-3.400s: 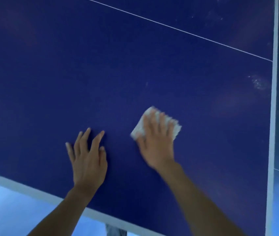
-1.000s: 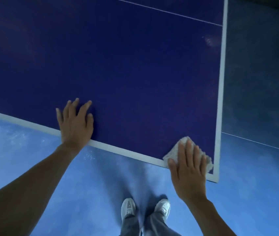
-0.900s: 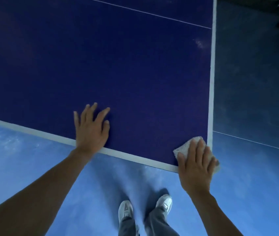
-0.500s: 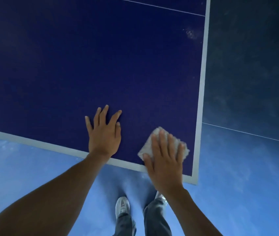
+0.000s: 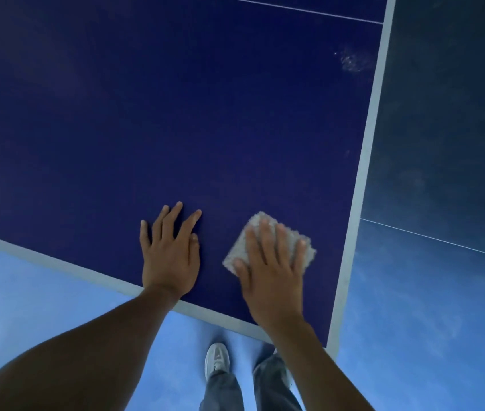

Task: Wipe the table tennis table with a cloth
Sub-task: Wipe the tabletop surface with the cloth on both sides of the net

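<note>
Cloth: on desk, under my R grip.
R grip: fingers straight, pressing it.
L grip: spread flat on desk.

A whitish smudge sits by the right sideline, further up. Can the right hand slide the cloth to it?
Probably yes: only bare table lies between the cloth under the right hand and the smudge, though reaching may take a lean.

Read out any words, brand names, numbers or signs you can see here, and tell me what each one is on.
There is no readable text in this view.
table tennis table: only plain white lines, no lettering.
cloth: no label visible.
shoe: any logo is too blurred to read.
</note>
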